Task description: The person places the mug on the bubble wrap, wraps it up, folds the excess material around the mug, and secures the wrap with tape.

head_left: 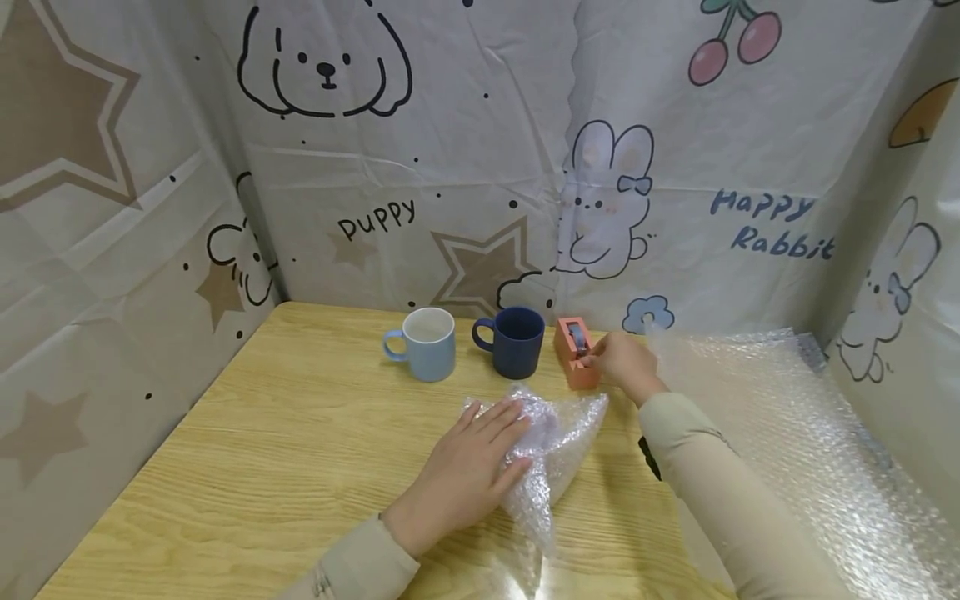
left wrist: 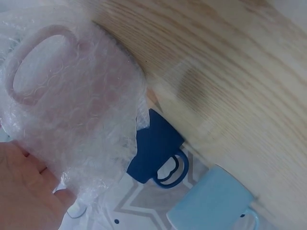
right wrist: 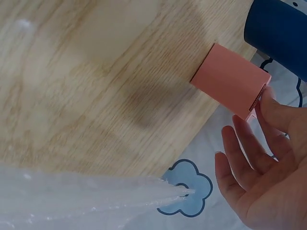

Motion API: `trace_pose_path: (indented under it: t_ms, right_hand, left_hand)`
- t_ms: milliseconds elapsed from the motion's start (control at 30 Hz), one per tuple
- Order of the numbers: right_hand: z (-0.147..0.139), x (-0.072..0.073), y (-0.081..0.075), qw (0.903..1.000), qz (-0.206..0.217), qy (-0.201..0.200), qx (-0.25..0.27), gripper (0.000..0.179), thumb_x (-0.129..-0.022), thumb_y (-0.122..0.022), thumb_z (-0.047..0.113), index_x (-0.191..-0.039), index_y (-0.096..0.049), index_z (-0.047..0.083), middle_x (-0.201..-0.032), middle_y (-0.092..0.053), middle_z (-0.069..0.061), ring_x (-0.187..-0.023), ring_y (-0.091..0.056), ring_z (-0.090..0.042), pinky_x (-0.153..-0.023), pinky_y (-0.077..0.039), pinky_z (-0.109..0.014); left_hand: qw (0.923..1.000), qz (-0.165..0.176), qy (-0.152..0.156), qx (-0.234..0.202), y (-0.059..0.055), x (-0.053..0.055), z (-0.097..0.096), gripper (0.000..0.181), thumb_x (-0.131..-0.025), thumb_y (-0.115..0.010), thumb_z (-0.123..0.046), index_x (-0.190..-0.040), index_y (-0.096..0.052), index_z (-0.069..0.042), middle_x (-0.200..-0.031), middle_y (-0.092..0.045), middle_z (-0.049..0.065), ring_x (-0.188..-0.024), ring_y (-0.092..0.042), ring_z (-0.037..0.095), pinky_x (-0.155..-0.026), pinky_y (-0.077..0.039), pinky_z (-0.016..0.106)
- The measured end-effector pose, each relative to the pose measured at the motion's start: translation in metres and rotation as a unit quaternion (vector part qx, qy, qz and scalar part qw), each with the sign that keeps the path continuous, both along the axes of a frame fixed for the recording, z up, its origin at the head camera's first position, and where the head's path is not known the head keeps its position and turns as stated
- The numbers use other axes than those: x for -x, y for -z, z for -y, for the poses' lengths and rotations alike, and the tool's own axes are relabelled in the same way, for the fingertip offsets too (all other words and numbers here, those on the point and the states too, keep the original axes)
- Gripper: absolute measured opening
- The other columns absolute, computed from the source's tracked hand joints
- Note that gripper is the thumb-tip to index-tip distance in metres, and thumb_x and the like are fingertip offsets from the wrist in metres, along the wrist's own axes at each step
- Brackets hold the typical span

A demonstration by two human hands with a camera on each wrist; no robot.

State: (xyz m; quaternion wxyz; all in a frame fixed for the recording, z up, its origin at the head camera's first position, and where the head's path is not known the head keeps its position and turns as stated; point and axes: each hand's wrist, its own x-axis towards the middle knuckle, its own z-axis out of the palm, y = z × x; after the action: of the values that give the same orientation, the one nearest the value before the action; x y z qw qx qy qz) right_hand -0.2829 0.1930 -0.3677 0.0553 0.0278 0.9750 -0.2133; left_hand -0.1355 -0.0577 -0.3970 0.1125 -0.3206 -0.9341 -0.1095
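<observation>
Midway across the surface (head_left: 247, 467), the left hand (head_left: 468, 471) lies, fingers extended, on a bubble-wrapped mug (head_left: 542, 427), nearer than the navy mug (head_left: 519, 346). The left wrist view shows the covered mug's pink handle (left wrist: 47, 31) through the wrap (left wrist: 96, 143); in the right wrist view, the right hand (right wrist: 271, 187) pinches at the cutter end of a coral tape dispenser (right wrist: 228, 81).

Left hand (head_left: 472, 460) laid with fingers extended on bubble-wrapped bundle (head_left: 573, 446), on wooden table (head_left: 300, 433); right hand (head_left: 627, 363) pinching at coral dispenser (head_left: 583, 377), apparently on end of tape (head_left: 576, 336), detail too small to confirm; dark-blue mug (head_left: 519, 346) and light-blue mug (head_left: 432, 357) beyond bundle, handles leftward; bubble-wrap sheet (head_left: 817, 458) along right side; printed cloth (head_left: 450, 150) behind
</observation>
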Motion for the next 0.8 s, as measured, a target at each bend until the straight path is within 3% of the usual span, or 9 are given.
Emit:
trace_pose_path:
  t_ms: [133, 333, 433, 500, 600, 733, 800]
  right_hand:
    - [0.0011, -0.0002, 0.0000, 0.9990, -0.021, 0.022, 0.032, 0.014, -0.090, -0.072, 0.017, -0.093, -0.076, 0.004, -0.100, -0.072, -0.012, -0.077, -0.057, -0.023, -0.063, -0.045, -0.035]
    - [0.0058, 0.0028, 0.0022, 0.9940, -0.019, 0.024, 0.105, 0.023, -0.094, -0.063, 0.018, -0.088, -0.073, -0.003, -0.078, -0.067, -0.009, -0.060, -0.046, -0.015, -0.051, -0.036, -0.025]
    - [0.0063, 0.0026, 0.0031, 0.9885, -0.008, 0.032, 0.148, 0.030, -0.097, -0.060, 0.020, -0.089, -0.071, -0.007, -0.073, -0.065, -0.011, -0.060, -0.050, -0.016, -0.055, -0.047, -0.029]
    - [0.0066, 0.0020, 0.0036, 0.9822, 0.003, 0.050, 0.181, 0.030, -0.096, -0.060, 0.018, -0.092, -0.070, -0.009, -0.075, -0.066, -0.011, -0.065, -0.056, -0.018, -0.064, -0.056, -0.034]
    - [0.0065, 0.0017, 0.0051, 0.9676, 0.033, 0.090, 0.234, 0.027, -0.095, -0.060, 0.017, -0.098, -0.067, -0.009, -0.078, -0.064, -0.009, -0.070, -0.060, -0.019, -0.078, -0.058, -0.040]
    - [0.0053, 0.0016, 0.0075, 0.9482, 0.053, 0.127, 0.286, 0.025, -0.093, -0.059, 0.015, -0.106, -0.062, -0.007, -0.079, -0.061, -0.005, -0.070, -0.060, -0.014, -0.082, -0.057, -0.037]
    - [0.0046, 0.0000, 0.0081, 0.9430, 0.049, 0.126, 0.304, 0.027, -0.093, -0.057, 0.014, -0.108, -0.062, -0.008, -0.081, -0.061, -0.006, -0.073, -0.061, -0.015, -0.084, -0.056, -0.037]
  left_hand:
    - [1.0000, 0.004, 0.000, 0.000, 0.0002, -0.0005, -0.0009, 0.053, -0.105, -0.041, -0.046, -0.147, -0.048, -0.015, -0.156, -0.037, 0.002, -0.146, -0.028, 0.018, -0.120, -0.016, 0.044]
    - [1.0000, 0.002, -0.001, 0.002, -0.0005, -0.0003, -0.0001, 0.053, -0.105, -0.041, -0.045, -0.147, -0.048, -0.014, -0.157, -0.036, 0.003, -0.146, -0.028, 0.019, -0.120, -0.016, 0.045]
    - [1.0000, 0.000, -0.002, 0.004, -0.0005, 0.0002, -0.0001, 0.053, -0.105, -0.040, -0.045, -0.147, -0.048, -0.014, -0.157, -0.035, 0.003, -0.146, -0.028, 0.019, -0.120, -0.015, 0.045]
    - [1.0000, 0.001, -0.002, 0.005, -0.0005, 0.0004, -0.0003, 0.053, -0.105, -0.040, -0.045, -0.148, -0.048, -0.015, -0.157, -0.035, 0.003, -0.146, -0.028, 0.019, -0.120, -0.015, 0.044]
    - [1.0000, 0.004, -0.001, 0.005, -0.0002, 0.0003, -0.0007, 0.053, -0.105, -0.040, -0.045, -0.148, -0.047, -0.015, -0.157, -0.035, 0.003, -0.146, -0.028, 0.019, -0.120, -0.015, 0.045]
    - [0.9999, 0.011, -0.001, 0.005, 0.0004, 0.0000, -0.0011, 0.053, -0.105, -0.039, -0.045, -0.148, -0.047, -0.014, -0.158, -0.034, 0.003, -0.146, -0.027, 0.019, -0.121, -0.015, 0.045]
    - [0.9999, 0.009, -0.002, 0.007, 0.0007, 0.0000, -0.0012, 0.053, -0.105, -0.039, -0.045, -0.148, -0.047, -0.015, -0.158, -0.034, 0.003, -0.146, -0.027, 0.019, -0.121, -0.014, 0.045]
